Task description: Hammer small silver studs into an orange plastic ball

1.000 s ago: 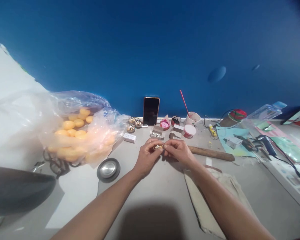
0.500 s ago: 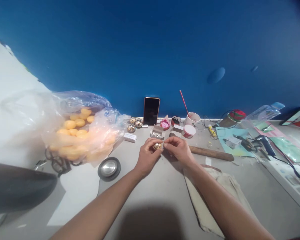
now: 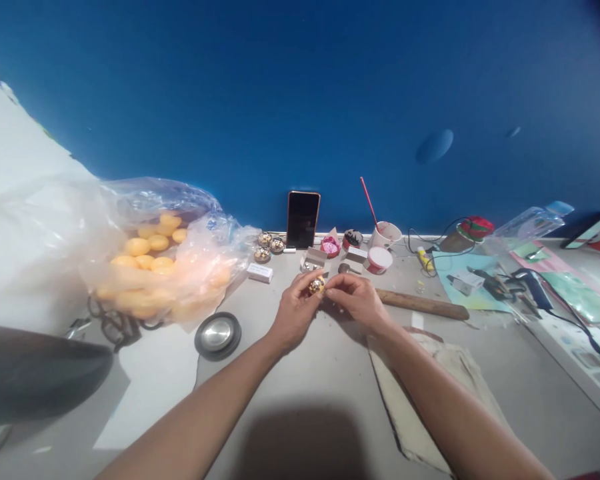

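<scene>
My left hand (image 3: 293, 313) pinches a small gold ornament (image 3: 317, 285) between thumb and fingertips, holding it just above the table (image 3: 290, 373), midway along its width and nearer the far edge than the near one. My right hand (image 3: 359, 300) meets it from the other side, with thumb and forefinger closed on the ornament's right side and the other fingers curled under. Whether a second, smaller part sits between those fingertips cannot be determined. My right forearm lies over a pale, worn cloth (image 3: 433, 383) spread toward the near right of the table. Just beyond the right hand, a wooden rod (image 3: 423, 305) lies flat, pointing toward the right edge. Directly behind the hands stands a small open box (image 3: 314, 260), and a white packet (image 3: 260, 272) is to its left. Farther back, a phone (image 3: 303, 219) leans upright against the blue wall (image 3: 300, 100) at the far edge. Two more gold ornaments (image 3: 270, 245) sit to its left, and a pink cup (image 3: 330, 247), a red-rimmed tub (image 3: 379, 260) and a paper cup (image 3: 385, 235) holding a red stick to its right. A round metal lid (image 3: 218, 335) rests flat to the left of my left forearm. Beyond it, toward the left edge, a clear plastic bag (image 3: 155, 253) holds yellow-orange balls.
</scene>
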The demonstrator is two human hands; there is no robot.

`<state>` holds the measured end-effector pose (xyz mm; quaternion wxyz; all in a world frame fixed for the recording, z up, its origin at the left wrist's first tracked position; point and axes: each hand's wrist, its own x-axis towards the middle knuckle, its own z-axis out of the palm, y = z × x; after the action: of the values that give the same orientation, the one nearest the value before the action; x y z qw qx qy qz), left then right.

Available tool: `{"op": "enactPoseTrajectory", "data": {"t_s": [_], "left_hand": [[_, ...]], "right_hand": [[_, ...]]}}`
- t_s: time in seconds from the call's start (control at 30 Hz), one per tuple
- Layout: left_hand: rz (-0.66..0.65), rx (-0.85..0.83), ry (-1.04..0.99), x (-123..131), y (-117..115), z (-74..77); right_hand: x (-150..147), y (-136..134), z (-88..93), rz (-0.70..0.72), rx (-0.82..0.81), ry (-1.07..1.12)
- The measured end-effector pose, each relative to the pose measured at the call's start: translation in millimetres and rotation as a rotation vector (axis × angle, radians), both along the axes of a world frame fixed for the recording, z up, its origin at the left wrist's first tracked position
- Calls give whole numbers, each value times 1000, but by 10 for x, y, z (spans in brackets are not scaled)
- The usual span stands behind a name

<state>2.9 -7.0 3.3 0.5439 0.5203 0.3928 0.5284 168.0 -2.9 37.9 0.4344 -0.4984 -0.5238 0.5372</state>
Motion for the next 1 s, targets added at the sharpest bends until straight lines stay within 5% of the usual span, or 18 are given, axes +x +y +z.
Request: {"op": "enactPoseTrajectory", "data": {"t_s": [1.0], "left_hand": [[-57, -21, -50, 5, -16, -57]], "right_hand": [[43, 18, 44, 63, -13, -45]]}}
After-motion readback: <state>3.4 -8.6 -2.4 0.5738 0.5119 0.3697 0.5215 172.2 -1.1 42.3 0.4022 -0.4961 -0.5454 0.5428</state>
